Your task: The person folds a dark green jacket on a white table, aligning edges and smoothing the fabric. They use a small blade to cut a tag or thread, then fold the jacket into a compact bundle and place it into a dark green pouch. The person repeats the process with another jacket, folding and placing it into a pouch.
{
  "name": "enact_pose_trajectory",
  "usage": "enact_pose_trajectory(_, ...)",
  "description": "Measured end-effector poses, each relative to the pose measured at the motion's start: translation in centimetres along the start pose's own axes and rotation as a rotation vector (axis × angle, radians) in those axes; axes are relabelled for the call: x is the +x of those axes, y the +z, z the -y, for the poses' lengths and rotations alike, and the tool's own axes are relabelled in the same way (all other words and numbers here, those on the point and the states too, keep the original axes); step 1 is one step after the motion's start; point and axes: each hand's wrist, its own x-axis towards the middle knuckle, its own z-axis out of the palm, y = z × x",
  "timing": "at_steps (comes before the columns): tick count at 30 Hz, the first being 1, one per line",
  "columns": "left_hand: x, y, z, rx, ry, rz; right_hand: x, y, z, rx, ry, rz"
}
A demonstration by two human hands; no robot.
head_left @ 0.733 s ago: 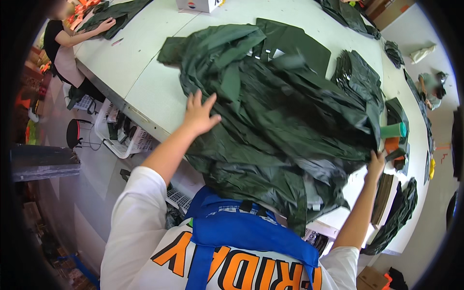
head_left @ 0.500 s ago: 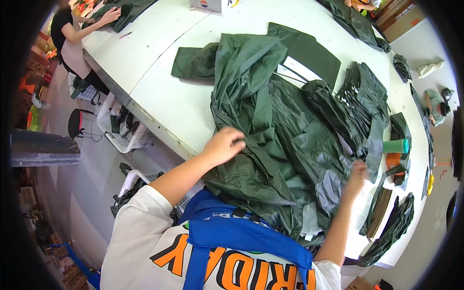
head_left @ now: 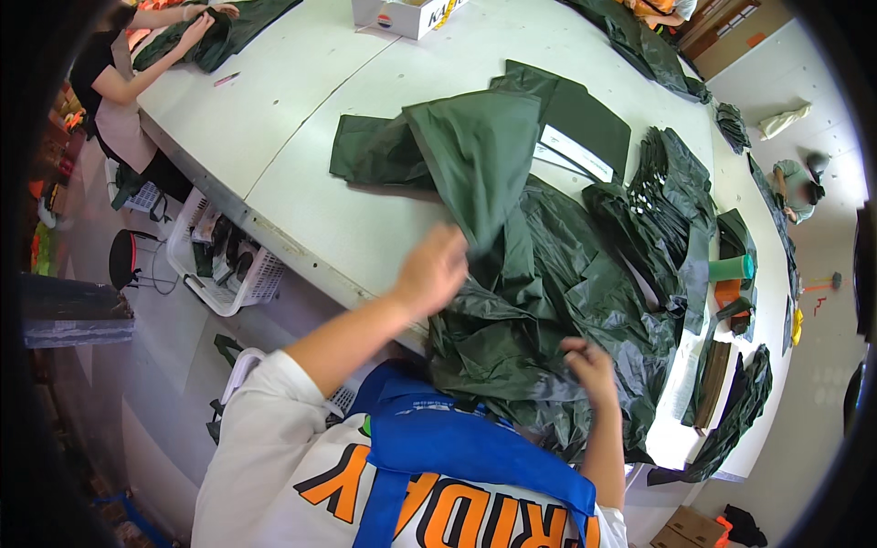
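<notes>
A crumpled dark green garment (head_left: 566,265) of thin, shiny waterproof-looking fabric spreads over the white table in front of me. One panel (head_left: 480,155) of it is drawn up smooth beyond my left hand (head_left: 433,271). That hand is somewhat blurred, its fingers closed at the panel's near edge. My right hand (head_left: 592,368) hovers low over the nearer folds, fingers curled in; what lies between them, if anything, is hidden. Dark green flat pieces (head_left: 585,119) with white paper strips (head_left: 574,153) lie just past the garment.
Gathered dark green pieces (head_left: 671,192), a green cylinder (head_left: 731,268) and a brown stack (head_left: 715,388) are on the table's right side. A white box (head_left: 393,16) stands at the far edge. White baskets (head_left: 242,288) sit below the left edge. Another person (head_left: 119,82) handles green fabric at far left.
My left hand has moved slightly away from me, and the garment's panel beyond it has unfolded smoother. My right hand has come left and nearer, onto the garment's near folds.
</notes>
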Motion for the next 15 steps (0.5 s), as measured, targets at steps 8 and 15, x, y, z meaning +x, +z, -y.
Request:
enact_pose_trajectory(8,-11.0,1.0,-1.4,-0.388,0.176,0.54,4.1,13.1,11.1,0.44,-0.19,0.003)
enact_pose_trajectory(15,-6.2,-8.1,1.8,-1.212,-0.588,-0.199,3.1,14.5,11.2,0.0,-0.404,-0.097)
